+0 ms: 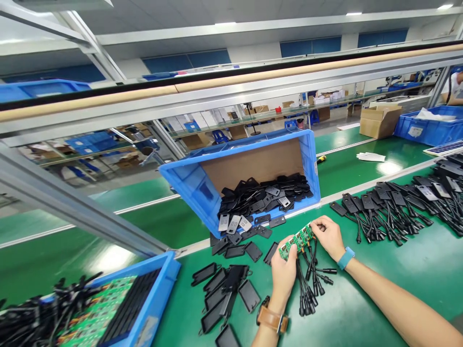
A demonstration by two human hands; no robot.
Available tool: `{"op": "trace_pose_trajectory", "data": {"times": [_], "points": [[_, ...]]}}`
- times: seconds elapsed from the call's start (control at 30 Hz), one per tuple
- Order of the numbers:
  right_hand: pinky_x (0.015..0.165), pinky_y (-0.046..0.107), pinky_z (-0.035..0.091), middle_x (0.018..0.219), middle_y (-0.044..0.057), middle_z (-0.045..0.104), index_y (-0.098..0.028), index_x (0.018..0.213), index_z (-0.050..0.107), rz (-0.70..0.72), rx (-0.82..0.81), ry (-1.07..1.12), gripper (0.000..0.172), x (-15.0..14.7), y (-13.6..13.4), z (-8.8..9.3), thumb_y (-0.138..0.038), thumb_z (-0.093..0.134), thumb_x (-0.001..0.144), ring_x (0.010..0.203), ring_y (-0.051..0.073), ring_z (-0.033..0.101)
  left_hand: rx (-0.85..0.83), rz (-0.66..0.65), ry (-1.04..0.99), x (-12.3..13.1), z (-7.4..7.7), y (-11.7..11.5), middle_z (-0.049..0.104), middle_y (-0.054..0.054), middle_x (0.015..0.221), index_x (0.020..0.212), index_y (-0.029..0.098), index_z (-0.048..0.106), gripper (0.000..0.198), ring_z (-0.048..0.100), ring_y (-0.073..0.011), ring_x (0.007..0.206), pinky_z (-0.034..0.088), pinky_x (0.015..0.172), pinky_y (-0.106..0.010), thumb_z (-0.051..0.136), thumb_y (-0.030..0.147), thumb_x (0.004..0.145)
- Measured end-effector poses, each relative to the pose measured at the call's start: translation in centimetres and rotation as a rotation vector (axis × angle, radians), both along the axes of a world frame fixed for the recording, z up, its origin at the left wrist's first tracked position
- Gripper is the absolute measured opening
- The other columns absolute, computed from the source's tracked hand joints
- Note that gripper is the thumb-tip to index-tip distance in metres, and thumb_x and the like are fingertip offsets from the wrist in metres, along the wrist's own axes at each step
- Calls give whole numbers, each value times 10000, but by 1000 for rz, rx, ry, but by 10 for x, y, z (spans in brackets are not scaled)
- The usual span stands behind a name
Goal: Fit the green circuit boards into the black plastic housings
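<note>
My left hand (282, 270) and my right hand (328, 234) together grip a green circuit board strip (298, 239) just above the green table. Several black cables with plugs (309, 284) hang from the strip and rest on the table between my wrists. The left hand pinches the strip's near-left end. Fingers of the right hand are closed on its far-right end. Loose black plastic cases (231, 284) lie to the left of my left hand.
A tipped blue crate (195, 185) holds many black cases (264, 195). A row of black cased cables (390, 209) lies at the right. A blue bin (159, 294) at lower left holds green boards and cables. A cardboard box (378, 120) and another blue crate (428, 126) stand at the far right.
</note>
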State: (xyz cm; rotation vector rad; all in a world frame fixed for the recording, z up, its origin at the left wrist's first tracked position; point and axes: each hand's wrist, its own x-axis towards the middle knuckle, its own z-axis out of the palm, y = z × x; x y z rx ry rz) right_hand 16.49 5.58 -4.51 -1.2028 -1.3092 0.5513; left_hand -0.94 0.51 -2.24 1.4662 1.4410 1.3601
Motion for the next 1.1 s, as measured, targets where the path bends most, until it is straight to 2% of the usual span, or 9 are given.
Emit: {"op": "trace_pose_trajectory", "data": {"times": [0.17, 0.33, 0.5, 0.6, 0.8, 0.87, 1.0, 1.1], "points": [[558, 260, 421, 803, 27, 627, -196, 666, 628, 30, -18, -13, 162, 2, 2, -1, -251, 597, 815, 590, 135, 521, -6, 22, -27, 2, -4, 1, 733, -115, 1080, 1089, 172, 711, 356, 658, -270, 1031, 464, 978, -422, 645, 417, 838], [579, 250, 442, 822, 31, 645, -197, 641, 606, 50, -46, -28, 145, 5, 8, -5, -247, 571, 773, 671, 158, 583, -48, 61, -125, 3, -12, 7, 736, -129, 1069, 1059, 152, 707, 378, 659, -284, 1043, 456, 993, -445, 662, 441, 820], [717, 300, 489, 865, 72, 692, -177, 761, 659, -115, -109, -56, 200, 28, 23, -15, -319, 522, 794, 799, 211, 631, -71, 110, -227, 4, -18, 12, 733, -133, 1088, 1072, 146, 703, 381, 659, -279, 1047, 444, 1000, -442, 679, 420, 808], [726, 324, 489, 876, 109, 718, -135, 873, 692, -215, -183, -108, 302, 44, 36, -20, -363, 505, 809, 784, 236, 645, -62, 91, -255, 5, -18, 12, 738, -134, 1075, 1060, 139, 708, 356, 663, -272, 1034, 446, 995, -433, 675, 388, 808], [713, 321, 487, 729, 67, 703, -146, 762, 707, -262, -398, -305, 252, 52, 70, -18, -354, 590, 845, 749, 240, 657, -25, 89, -266, 6, -12, 10, 745, -121, 1058, 1007, 153, 727, 285, 666, -268, 1023, 448, 991, -418, 665, 342, 803], [739, 332, 513, 787, 49, 694, -138, 831, 695, -276, -475, -356, 242, 51, 82, -16, -357, 613, 897, 768, 207, 655, -26, 92, -277, 6, -12, 9, 746, -123, 1051, 1007, 154, 729, 287, 667, -269, 1024, 448, 991, -420, 669, 343, 799], [816, 364, 552, 1066, 54, 659, -159, 1072, 640, -288, -565, -414, 242, 51, 100, -10, -373, 593, 970, 900, 170, 647, -36, 71, -301, 6, -13, 10, 744, -124, 1061, 1028, 158, 726, 300, 666, -268, 1034, 446, 992, -424, 665, 350, 805], [813, 374, 538, 1007, 69, 678, -141, 1044, 645, -328, -553, -408, 270, 51, 100, -7, -374, 660, 909, 884, 197, 654, -41, 65, -323, 6, -14, 10, 742, -122, 1073, 1034, 162, 726, 302, 661, -267, 1046, 444, 996, -418, 668, 349, 804]]}}
